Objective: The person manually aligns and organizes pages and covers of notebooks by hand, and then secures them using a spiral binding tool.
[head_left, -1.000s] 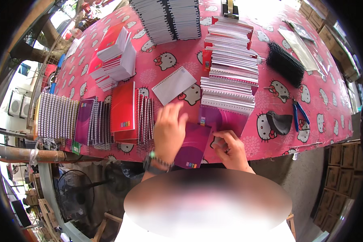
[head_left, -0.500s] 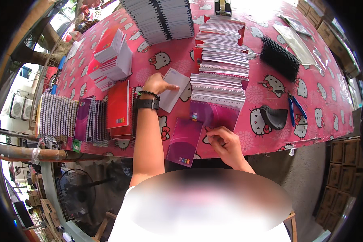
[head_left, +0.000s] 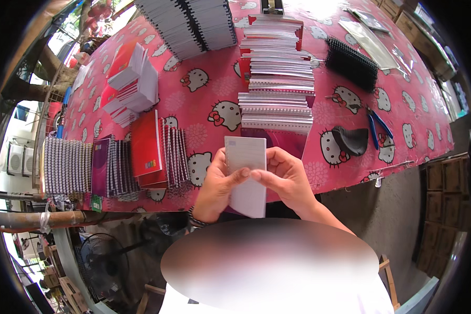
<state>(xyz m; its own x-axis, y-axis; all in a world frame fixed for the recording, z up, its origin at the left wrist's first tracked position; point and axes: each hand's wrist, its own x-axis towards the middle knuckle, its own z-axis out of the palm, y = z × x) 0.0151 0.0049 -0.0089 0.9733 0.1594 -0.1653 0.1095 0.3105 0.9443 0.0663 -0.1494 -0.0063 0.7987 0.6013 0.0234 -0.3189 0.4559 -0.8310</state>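
Observation:
Close to my body, over the table's near edge, a small block of white notebook pages (head_left: 249,152) is held upright between both hands. Its left side shows a line of punched holes. My left hand (head_left: 214,188) is closed on the left side, thumb across the front. Opposite it, my right hand (head_left: 288,178) grips the right side, its thumb tip near the other thumb. A sliver of purple cover shows below the pages, mostly hidden. Just beyond my hands, a row of unbound page blocks (head_left: 277,83) leans back, with a purple cover (head_left: 288,140) at its front.
Spiral-bound red notebooks (head_left: 145,152), purple notebooks (head_left: 101,157) and more bound books (head_left: 65,165) stand at left. Behind are red-covered blocks (head_left: 136,73) and a tall bound stack (head_left: 196,29). At right lie black binding coils (head_left: 351,65), blue-handled pliers (head_left: 380,128) and a black curved piece (head_left: 353,141).
My left hand has come back toward me with the white pages, and my right hand has joined it on them. The purple cover at the near edge is now mostly hidden. The view has shifted slightly.

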